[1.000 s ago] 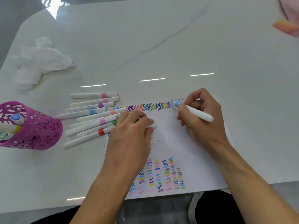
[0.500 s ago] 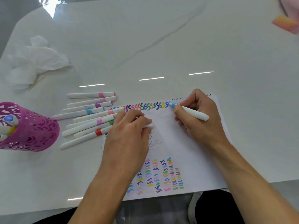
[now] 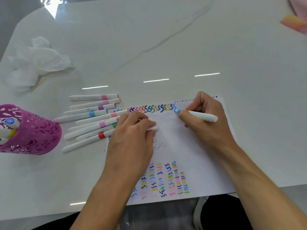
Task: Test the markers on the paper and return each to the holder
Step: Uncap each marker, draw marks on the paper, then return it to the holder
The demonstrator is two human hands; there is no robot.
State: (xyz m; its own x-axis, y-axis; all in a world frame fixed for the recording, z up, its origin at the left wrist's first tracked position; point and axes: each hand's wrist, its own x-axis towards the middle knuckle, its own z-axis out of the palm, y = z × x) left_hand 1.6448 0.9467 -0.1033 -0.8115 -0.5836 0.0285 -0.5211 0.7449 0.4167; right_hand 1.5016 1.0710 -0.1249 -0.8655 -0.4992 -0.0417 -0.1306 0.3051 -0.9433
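A white sheet of paper (image 3: pixel 191 146) lies near the table's front edge, with a row of coloured squiggles along its top and more near the bottom. My right hand (image 3: pixel 204 120) holds a white marker with a light blue tip (image 3: pixel 199 115), the tip touching the paper at the right end of the top row. My left hand (image 3: pixel 132 140) rests on the paper with fingers curled round a white marker cap (image 3: pixel 153 128). Several white markers (image 3: pixel 93 120) lie loose left of the paper. The pink perforated holder (image 3: pixel 31 131) stands at the far left with a few markers inside.
Crumpled white tissue (image 3: pixel 34 62) lies at the back left on the white table (image 3: pixel 166 47). A pink and orange object (image 3: pixel 294 22) sits at the far right corner. The table's front edge runs just below the paper.
The blue marker tip has drawn a new light blue squiggle at the end of the top row and moved slightly down. My left hand has stayed put.
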